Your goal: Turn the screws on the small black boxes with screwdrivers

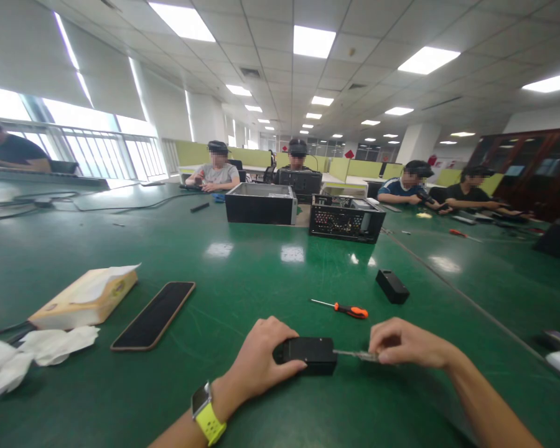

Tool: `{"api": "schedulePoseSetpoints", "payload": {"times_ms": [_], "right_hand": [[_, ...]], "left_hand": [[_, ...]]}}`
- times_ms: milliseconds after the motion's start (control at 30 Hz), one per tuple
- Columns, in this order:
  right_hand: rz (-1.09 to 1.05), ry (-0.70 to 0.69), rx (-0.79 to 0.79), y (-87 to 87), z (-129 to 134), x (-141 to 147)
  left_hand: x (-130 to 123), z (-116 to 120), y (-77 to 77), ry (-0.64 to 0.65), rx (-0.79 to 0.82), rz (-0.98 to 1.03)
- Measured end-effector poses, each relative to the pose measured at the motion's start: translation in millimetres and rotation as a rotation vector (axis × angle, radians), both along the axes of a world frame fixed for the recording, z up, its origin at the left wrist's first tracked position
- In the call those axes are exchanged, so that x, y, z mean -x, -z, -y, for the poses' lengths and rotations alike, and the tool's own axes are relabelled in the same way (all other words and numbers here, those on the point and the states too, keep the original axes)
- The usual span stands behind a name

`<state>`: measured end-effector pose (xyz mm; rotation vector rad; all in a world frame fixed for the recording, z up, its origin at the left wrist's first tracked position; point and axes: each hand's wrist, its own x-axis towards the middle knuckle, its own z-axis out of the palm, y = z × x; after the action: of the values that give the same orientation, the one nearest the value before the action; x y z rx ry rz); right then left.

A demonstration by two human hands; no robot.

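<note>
My left hand (pixel 266 354), with a watch on a yellow-green strap at the wrist, is wrapped round the left end of a small black box (pixel 315 354) on the green table. From the right, my right hand (pixel 396 342) pinches a thin metallic tool (pixel 361 355) that points left. The tool's tip meets the right end of the black box; whether it enters the box cannot be made out. Beyond my hands lies an orange and black screwdriver (pixel 351 310). A second black box (pixel 392 286) rests farther back on the right.
A phone (pixel 154 316), a tissue pack (pixel 88 295) and crumpled tissues (pixel 51 345) lie on the left. Two open metal cases (pixel 260 205) (pixel 348 219) stand farther back. Several people sit around the green table (pixel 168 386). Cables run along the far left.
</note>
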<state>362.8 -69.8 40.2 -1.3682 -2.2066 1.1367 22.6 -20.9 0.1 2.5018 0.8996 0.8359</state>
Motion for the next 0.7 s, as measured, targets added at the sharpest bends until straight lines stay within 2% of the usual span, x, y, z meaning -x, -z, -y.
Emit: {"api": "schedulePoseSetpoints", "payload": {"times_ms": [67,200,367,600,700], "right_hand": [[-0.041,-0.042,0.085,-1.2,2,1],[-0.038,-0.021,0.098,0.0,1,4],[0.003,0.010,0.014,1.4,-1,9],[0.002,0.042,-0.143,5.9,-2,36],[0.020,0.046,-0.152,10.3,-2,43]], "left_hand": [[0,0,-0.5,0.005,-0.012,0.002],[-1,0,-1.9,0.014,-0.020,-0.007],[-1,0,-0.5,0.019,-0.027,-0.005],[-1,-1,1.2,0.013,-0.009,-0.013],[0,-1,0.9,0.017,-0.004,-0.012]]}}
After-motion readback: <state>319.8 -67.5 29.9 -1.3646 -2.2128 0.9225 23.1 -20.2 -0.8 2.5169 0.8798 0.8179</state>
